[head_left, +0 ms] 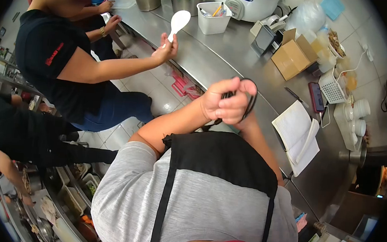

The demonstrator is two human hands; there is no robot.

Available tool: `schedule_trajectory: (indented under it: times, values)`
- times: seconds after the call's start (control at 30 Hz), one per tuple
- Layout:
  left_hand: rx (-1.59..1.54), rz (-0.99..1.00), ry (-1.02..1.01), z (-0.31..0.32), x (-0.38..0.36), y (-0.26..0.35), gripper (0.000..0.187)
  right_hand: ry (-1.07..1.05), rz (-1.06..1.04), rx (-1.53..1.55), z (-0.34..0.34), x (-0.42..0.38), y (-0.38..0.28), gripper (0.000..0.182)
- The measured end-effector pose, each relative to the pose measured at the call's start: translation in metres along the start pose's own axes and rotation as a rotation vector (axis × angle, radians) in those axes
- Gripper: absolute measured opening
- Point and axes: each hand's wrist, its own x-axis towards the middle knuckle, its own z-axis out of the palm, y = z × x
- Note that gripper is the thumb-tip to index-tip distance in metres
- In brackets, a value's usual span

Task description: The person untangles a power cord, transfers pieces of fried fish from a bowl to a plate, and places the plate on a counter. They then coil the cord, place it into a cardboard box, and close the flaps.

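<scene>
My left hand (224,100) is raised in front of my chest, its fingers curled closed around a thin black cord (251,108). The cord bends in a loop at the right side of the hands. Pressed against it from behind is my right hand (249,86), mostly covered, so its grip is hard to make out. Below both hands is the black apron (226,162) over my grey shirt. Nearest on the counter lies an open notebook (296,133) with written pages. Across from me a co-worker's hand (165,50) holds up a white rice paddle (180,23).
The steel counter (235,56) carries a white tub of pens (213,19), a steel pot (188,1), a large white cooker (248,4), a cardboard box (294,55) and a phone (315,97). Another person in black (25,126) stands at the left by food containers.
</scene>
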Motion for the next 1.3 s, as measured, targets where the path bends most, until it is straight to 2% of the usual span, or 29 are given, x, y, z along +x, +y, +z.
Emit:
schedule_trajectory:
  times: [0.07,0.1,0.2,0.23,0.3,0.37,0.4,0.5,0.53,0.67,0.77,0.87,0.93,1.0,1.1,1.17,1.2,1.3]
  values:
    - [0.068,0.094,-0.015,-0.003,-0.007,0.008,0.038,-0.082,0.204,0.755,0.022,-0.001,-0.032,0.05]
    - [0.146,0.116,0.046,-0.003,-0.011,0.012,0.037,-0.159,0.154,0.967,0.026,0.001,-0.028,0.053]
    - [0.308,0.165,0.279,0.001,-0.024,0.017,0.035,-0.123,0.317,0.96,0.029,-0.006,-0.045,0.041]
    - [0.28,0.166,0.348,0.001,-0.027,0.015,0.033,-0.107,0.31,0.971,0.028,-0.008,-0.033,0.041]
    - [0.432,0.173,0.402,-0.01,-0.03,0.006,0.027,-0.07,0.294,0.987,0.022,-0.015,-0.007,0.041]
    - [0.464,0.208,0.484,-0.016,-0.034,-0.003,0.023,0.116,0.38,0.883,0.02,-0.018,-0.003,0.038]
    - [0.449,0.16,0.561,-0.015,-0.04,-0.001,0.021,0.21,0.413,0.824,0.02,-0.018,-0.004,0.037]
    - [0.349,0.214,0.551,-0.027,-0.059,-0.006,0.02,0.275,0.298,0.486,0.015,-0.014,-0.009,0.03]
    - [0.317,0.204,0.512,-0.028,-0.065,-0.005,0.024,0.258,0.286,0.403,0.02,-0.012,-0.019,0.025]
    - [0.281,0.194,0.331,-0.025,-0.076,0.004,0.033,0.14,0.152,0.16,0.016,-0.01,-0.01,0.025]
    - [0.421,0.104,0.417,-0.02,-0.08,0.014,0.032,0.08,0.174,0.25,0.021,-0.003,-0.013,0.026]
    - [0.434,0.177,0.536,-0.02,-0.078,0.014,0.03,0.131,0.32,0.338,0.026,0.003,-0.005,0.034]
    - [0.411,0.256,0.645,-0.017,-0.076,0.017,0.028,0.147,0.411,0.514,0.038,0.003,0.0,0.039]
    - [0.545,0.319,0.791,-0.015,-0.076,0.024,0.029,0.143,0.569,0.594,0.037,-0.007,0.03,0.047]
    - [0.71,0.368,0.945,-0.013,-0.075,0.03,0.035,0.109,0.632,0.617,0.046,-0.019,0.032,0.027]
    - [0.904,0.321,1.06,-0.017,-0.074,0.023,0.038,0.074,0.605,0.297,0.045,-0.019,0.035,0.018]
    - [1.056,0.32,1.041,-0.021,-0.075,0.018,0.042,0.061,0.585,0.138,0.044,-0.02,0.036,0.014]
    - [1.716,0.311,1.038,-0.05,-0.078,0.011,0.047,-0.034,0.085,-1.117,0.036,-0.027,0.014,0.011]
